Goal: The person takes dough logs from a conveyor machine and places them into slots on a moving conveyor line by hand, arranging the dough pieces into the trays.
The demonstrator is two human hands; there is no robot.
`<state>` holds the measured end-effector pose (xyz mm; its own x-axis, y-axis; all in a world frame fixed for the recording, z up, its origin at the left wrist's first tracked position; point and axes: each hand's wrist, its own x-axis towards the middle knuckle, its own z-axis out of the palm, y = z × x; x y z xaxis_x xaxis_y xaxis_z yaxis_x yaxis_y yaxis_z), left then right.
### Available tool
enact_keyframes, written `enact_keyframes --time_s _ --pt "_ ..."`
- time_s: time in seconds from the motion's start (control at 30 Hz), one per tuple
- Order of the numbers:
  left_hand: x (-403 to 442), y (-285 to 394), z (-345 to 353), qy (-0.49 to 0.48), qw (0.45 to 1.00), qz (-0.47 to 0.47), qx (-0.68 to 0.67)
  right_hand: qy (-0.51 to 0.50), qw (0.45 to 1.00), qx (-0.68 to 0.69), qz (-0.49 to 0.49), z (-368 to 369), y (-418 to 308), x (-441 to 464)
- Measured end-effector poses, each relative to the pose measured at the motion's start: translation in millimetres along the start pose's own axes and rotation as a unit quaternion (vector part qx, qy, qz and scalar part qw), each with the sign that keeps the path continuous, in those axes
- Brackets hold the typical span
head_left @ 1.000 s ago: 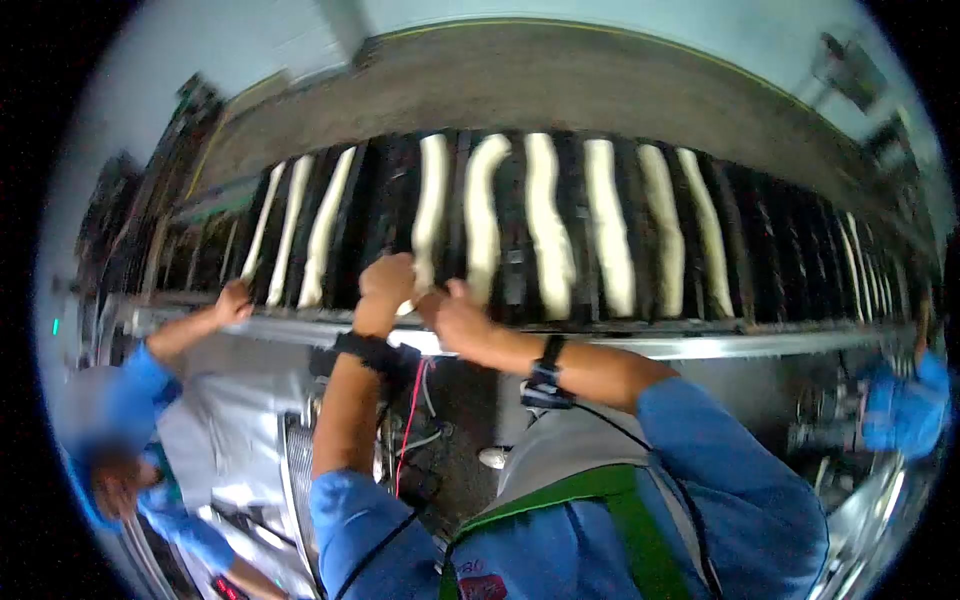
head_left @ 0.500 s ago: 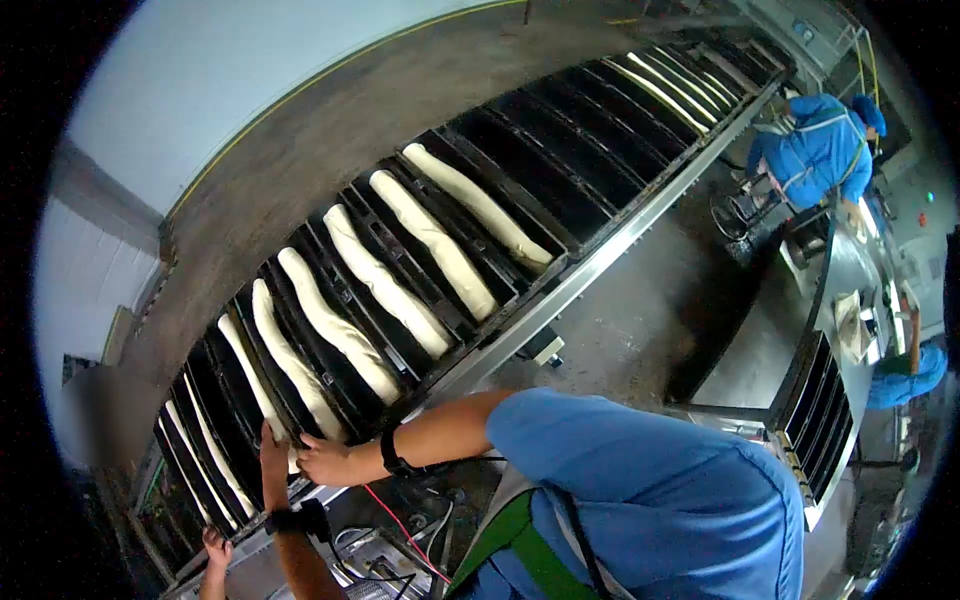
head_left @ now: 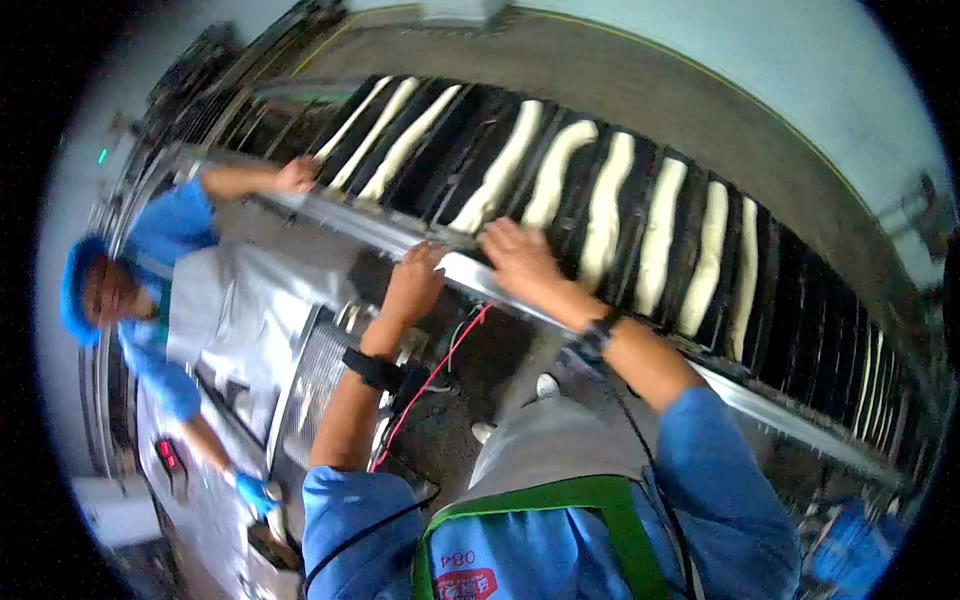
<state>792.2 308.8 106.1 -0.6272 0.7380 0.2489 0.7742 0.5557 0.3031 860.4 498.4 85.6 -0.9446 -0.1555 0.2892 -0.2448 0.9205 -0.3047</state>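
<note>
Long pale dough strips [head_left: 605,215] lie lengthwise in black trough-shaped pans [head_left: 420,190], in a row along a metal-edged conveyor. My right hand [head_left: 522,262] is palm down at the pans' near edge, fingers stretched out, close to the near ends of two dough strips. Whether its fingertips touch dough or pan I cannot make out. Nearer to me and further left, my left hand [head_left: 415,282] is at the metal rail [head_left: 480,280], its fingers loosely bent and nothing visible in them. Both wrists carry dark bands.
At the left, a co-worker in blue has one bare hand [head_left: 297,175] at the pans' edge and a blue-gloved hand [head_left: 258,495] low beside a metal work surface. A red cable [head_left: 445,365] hangs below the rail. More pans with thin strips [head_left: 872,385] continue right.
My view has swung left, bringing the co-worker into sight. Both my hands were together at one dough strip's near end; now they are apart, the left one back at the rail.
</note>
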Motion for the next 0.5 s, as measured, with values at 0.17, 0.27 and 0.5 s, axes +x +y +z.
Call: enact_keyframes --time_s 0.17,0.27,0.5 --pt "-154.7 -5.2 -38.0 0.087 0.985 -0.151 -0.016 0.015 0.999 -0.045 0.014 -49.2 9.9 -73.1" --pt "-264.0 -2.8 -51.7 0.125 0.936 -0.322 0.072 0.017 0.996 -0.063 0.062 -41.2 46.3 -121.2" --pt "-463.0 3.7 -55.6 0.181 0.8 -0.562 0.105 -0.036 0.993 -0.035 0.107 -48.2 43.1 -123.1"
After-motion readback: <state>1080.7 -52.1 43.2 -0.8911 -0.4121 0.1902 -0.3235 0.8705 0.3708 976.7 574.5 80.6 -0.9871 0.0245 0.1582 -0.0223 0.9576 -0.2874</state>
